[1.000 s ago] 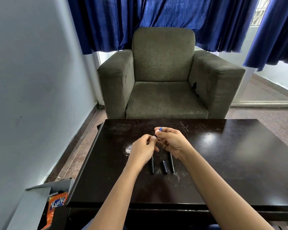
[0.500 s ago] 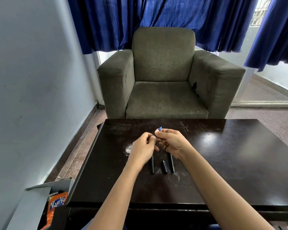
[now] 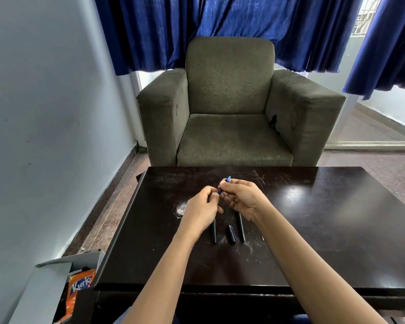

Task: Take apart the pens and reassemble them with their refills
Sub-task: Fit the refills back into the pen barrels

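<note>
Both hands meet above the dark table (image 3: 313, 230). My right hand (image 3: 242, 197) pinches a blue pen (image 3: 224, 183) whose far end sticks up past its fingers. My left hand (image 3: 204, 206) has its fingertips curled on the pen's near end, most of which is hidden. Beneath the hands lie three dark pieces side by side: a thin black pen part (image 3: 214, 232), a short black cap (image 3: 231, 234) and a longer black pen barrel (image 3: 241, 228).
A grey-green armchair (image 3: 232, 108) stands right behind the table's far edge. Left of the table are the wall and an open cardboard box (image 3: 45, 288) with an orange snack packet (image 3: 80, 288). Blue curtains hang behind.
The blue pen's far end has come out a little further past my right fingers. Both hands stay in nearly the same place, and the three pieces on the table have not moved.
</note>
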A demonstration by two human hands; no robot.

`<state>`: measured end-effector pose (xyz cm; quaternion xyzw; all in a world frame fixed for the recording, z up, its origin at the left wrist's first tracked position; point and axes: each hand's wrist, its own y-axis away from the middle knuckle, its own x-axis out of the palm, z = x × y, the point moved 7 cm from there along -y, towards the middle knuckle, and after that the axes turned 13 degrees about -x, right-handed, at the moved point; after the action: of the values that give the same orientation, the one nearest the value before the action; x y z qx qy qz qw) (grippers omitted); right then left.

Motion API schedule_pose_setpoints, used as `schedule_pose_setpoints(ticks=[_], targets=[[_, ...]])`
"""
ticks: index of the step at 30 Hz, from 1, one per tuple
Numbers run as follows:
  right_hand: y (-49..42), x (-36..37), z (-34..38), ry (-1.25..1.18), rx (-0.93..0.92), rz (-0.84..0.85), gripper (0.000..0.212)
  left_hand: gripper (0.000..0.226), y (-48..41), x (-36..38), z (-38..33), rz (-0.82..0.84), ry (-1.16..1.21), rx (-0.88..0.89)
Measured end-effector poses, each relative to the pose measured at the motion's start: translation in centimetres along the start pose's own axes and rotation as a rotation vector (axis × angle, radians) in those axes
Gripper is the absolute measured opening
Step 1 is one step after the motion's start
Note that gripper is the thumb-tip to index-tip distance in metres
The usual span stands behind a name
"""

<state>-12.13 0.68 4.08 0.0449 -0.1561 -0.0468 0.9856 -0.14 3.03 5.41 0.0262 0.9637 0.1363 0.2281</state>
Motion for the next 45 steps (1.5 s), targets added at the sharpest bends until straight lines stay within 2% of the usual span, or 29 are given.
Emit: schedule_pose_setpoints(ticks=[4, 7, 9, 11, 13, 15, 18, 20, 25, 28, 31, 34, 36, 38, 40, 45], targets=[[-0.8, -1.6, 0.6, -0.092, -0.037, -0.123, 0.007, 0.026, -0.1, 0.1, 0.1, -0.011, -0.024, -0.012], [-1.4, -4.2, 1.3, -0.294, -0.127, -0.365, 0.008, 0.027, -0.1, 0.1, 0.4, -0.018, -0.035, -0.044], [-1.6, -6.7, 1.1, -0.290, -0.196, -0.531, 0.016, 0.028, -0.1, -0.2, 0.7, -0.042, -0.053, -0.065], [-1.9, -8.1, 0.6, -0.017, -0.202, -0.542, 0.022, 0.028, -0.1, -0.5, 0.9, -0.070, -0.047, -0.081], [-2.2, -7.8, -0.6, 0.404, -0.131, -0.391, 0.027, 0.027, -0.1, -0.6, 0.9, -0.081, -0.030, -0.087], [-2.1, -6.6, -2.1, 0.803, -0.039, -0.208, 0.023, 0.028, 0.0, -0.6, 0.8, -0.086, -0.035, -0.088], [-1.3, -5.1, -3.7, 1.251, 0.043, -0.054, 0.022, 0.028, 0.0, -0.4, 0.7, -0.089, -0.044, -0.086], [-0.9, -4.4, -4.5, 1.416, 0.072, -0.013, 0.030, 0.027, -0.1, -0.4, 0.8, -0.090, -0.050, -0.087], [-1.0, -4.5, -6.0, 1.523, 0.163, 0.042, 0.039, 0.027, -0.2, -0.6, 1.0, -0.093, -0.040, -0.094], [-1.1, -4.7, -6.5, 1.506, 0.166, 0.051, 0.037, 0.027, -0.3, -0.7, 1.1, -0.095, -0.025, -0.102], [-1.6, -5.1, -5.3, 1.384, 0.080, -0.028, 0.022, 0.027, -0.2, -0.7, 1.0, -0.097, -0.009, -0.106], [-2.1, -4.6, -2.5, 0.905, -0.115, -0.121, 0.009, 0.026, -0.3, -0.8, 1.0, -0.112, 0.044, -0.109], [-1.5, -3.3, -1.3, 0.461, -0.122, -0.055, 0.008, 0.025, -0.4, -0.7, 1.0, -0.108, 0.068, -0.119], [-0.3, -1.5, -0.6, 0.209, -0.062, 0.066, 0.011, 0.024, -0.3, -0.5, 0.9, -0.090, 0.069, -0.120], [0.5, -0.4, -0.8, 0.154, -0.012, 0.131, 0.010, 0.022, -0.2, -0.3, 0.7, -0.069, 0.048, -0.123], [0.4, -0.2, -1.9, 0.100, 0.048, 0.035, 0.004, 0.024, 0.1, 0.1, 0.6, -0.049, 0.024, -0.147]])
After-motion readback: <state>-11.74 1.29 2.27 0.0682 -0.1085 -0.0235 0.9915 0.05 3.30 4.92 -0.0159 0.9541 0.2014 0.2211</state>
